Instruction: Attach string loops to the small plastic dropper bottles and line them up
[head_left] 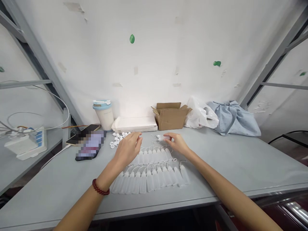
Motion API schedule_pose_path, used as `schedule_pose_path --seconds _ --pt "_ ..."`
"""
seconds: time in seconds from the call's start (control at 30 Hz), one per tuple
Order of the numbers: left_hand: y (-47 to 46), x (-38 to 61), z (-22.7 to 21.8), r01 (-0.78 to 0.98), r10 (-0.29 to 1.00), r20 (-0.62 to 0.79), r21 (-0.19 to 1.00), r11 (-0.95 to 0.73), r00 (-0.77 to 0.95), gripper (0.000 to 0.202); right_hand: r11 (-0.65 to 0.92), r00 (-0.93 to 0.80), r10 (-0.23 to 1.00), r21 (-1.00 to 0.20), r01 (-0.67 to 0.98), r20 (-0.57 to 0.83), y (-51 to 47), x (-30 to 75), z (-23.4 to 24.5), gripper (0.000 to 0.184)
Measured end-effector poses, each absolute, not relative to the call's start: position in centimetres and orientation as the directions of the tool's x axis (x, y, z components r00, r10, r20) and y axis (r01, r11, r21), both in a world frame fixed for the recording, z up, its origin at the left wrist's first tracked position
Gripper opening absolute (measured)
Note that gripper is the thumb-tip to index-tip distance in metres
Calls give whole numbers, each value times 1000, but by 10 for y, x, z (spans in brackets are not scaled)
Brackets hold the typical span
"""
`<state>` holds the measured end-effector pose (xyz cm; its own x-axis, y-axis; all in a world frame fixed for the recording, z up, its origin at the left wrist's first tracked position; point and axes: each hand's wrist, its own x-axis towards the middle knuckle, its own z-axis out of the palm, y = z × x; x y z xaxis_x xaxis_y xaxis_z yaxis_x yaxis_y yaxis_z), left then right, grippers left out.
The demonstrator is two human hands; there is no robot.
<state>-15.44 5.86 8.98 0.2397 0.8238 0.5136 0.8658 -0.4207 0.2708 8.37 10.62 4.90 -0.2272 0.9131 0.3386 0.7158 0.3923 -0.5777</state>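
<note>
A smooth grey bench (228,157) runs away from a straight front edge. Well nearer than the brown cardboard box (171,119), front tubes (143,184) lie flat side by side: slim, frosted white, each with a narrow neck and thin white cord. Between them and the box lies a second row, the back tubes (154,156). The left hand (130,146), red beaded bracelet (100,187) at its wrist, hovers to the near left of the box; whether its fingers hold anything I cannot tell. Just nearer than the box, the right hand's (179,143) fingers pinch a translucent corded tube (160,138). Left of the box are small white caps (117,138), a paper stack (137,124) and a blue-lidded cup (105,118); right, a crinkled plastic bag (199,116) and folded blue cloth (233,118). Behind the box rises a scuffed white wall (156,64).
</note>
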Motion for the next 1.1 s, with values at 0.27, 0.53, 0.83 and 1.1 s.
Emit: schedule_pose_path --seconds 0.27,0.53,0.83,1.1 --pt "52 -146 90 788 842 421 364 -496 336 23 391 -235 901 -453 801 364 113 102 57 19" --pt "9 -94 103 503 554 226 248 -828 801 17 388 -602 787 -647 656 -138 88 129 98 9" --pt "-14 -58 71 372 308 251 -267 -889 917 25 399 -628 734 -585 707 -259 80 113 95 5" --pt "-22 -61 65 359 244 299 -431 -828 923 12 375 -641 648 -561 738 -411 79 109 100 10"
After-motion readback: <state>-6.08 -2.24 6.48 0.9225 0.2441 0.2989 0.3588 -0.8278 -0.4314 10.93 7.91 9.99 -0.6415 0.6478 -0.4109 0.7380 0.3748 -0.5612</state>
